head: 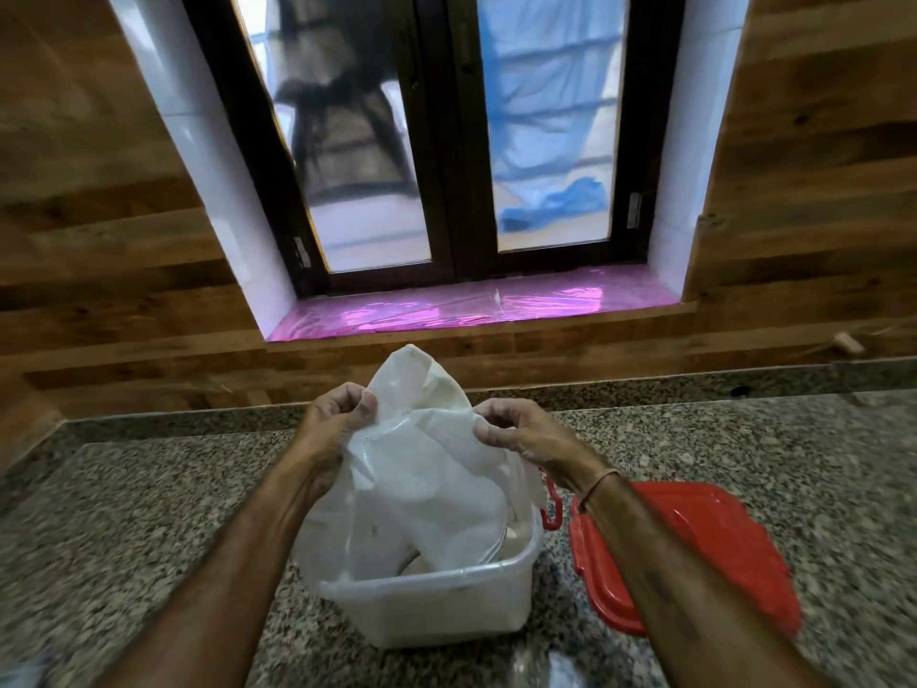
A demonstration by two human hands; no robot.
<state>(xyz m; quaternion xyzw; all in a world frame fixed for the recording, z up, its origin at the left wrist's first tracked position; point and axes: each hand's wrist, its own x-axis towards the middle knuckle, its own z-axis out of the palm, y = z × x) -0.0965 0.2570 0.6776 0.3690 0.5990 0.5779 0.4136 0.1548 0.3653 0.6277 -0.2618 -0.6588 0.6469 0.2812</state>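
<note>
1. On the speckled granite table [149, 513] below a dark-framed window [446, 141], your two hands work a white plastic bag [422, 469] that stands in a clear plastic tub [431, 603].
2. Your left hand [337, 414] has fingers and thumb curled, pinching the bag's upper edge on its left side. Your right hand [516, 439] pinches the film across from it. Both are clamped on the bag, and neither touches the tub.
3. The bag's lower part sits inside the tub. Its top rises well above the rim and peaks between your hands. Something pale shows through the film, but you cannot tell what it is.
4. Expect the bag to handle as thin, limp film: soft, probably slick, and unable to hold a shape. A single layer may slide out of a pinch or stretch if you pull hard. How heavy the contents are cannot be judged.
5. Take hold near the mouth, bunching several folds on each side rather than gripping one edge.
6. The tub looks stiff and light, so it may ride up with the bag. Steady it by the rim or a wall.
7. A red lid [694, 538] lies flat on the table just right of the tub, partly under your right forearm. A red latch [551, 508] hangs at the tub's right wall.
</note>
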